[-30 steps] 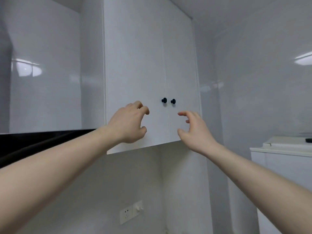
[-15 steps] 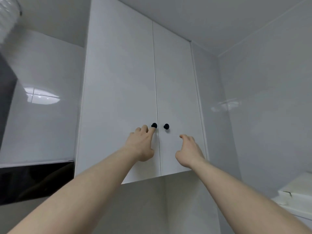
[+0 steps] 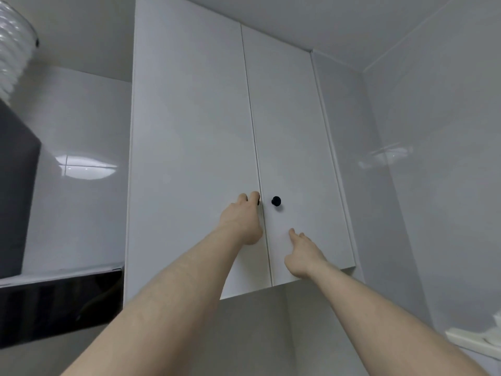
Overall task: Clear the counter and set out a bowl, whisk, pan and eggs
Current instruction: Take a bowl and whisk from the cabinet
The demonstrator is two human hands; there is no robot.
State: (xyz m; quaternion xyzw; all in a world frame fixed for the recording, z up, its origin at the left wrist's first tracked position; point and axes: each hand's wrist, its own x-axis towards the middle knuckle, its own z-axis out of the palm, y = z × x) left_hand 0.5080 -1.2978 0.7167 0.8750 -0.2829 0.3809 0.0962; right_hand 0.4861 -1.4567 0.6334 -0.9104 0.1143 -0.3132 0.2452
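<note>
— Silver ribbed duct (image 3: 10, 47) sits at the far left edge, up near the ceiling, and below it I see a dark hood (image 3: 19, 191). What's next along?

— White wall cupboard (image 3: 189, 131), both doors shut. My left hand (image 3: 242, 221) is up at the left door's knob (image 3: 258, 202); the fingers curl round it and hide most of it, so I'd call that a grip on the knob.

— And past the seam?

— The right door's black knob (image 3: 276, 201) stands free, untouched. My right hand (image 3: 303, 256) is lower, in front of the right door (image 3: 292, 131). Its fingers are loosely extended and hold nothing; I cannot tell if the tips touch the panel.

— Bowl, whisk, pan, eggs?

— None of them shows from the head camera. At the far right bottom edge there's only a white appliance corner (image 3: 477, 343).
</note>
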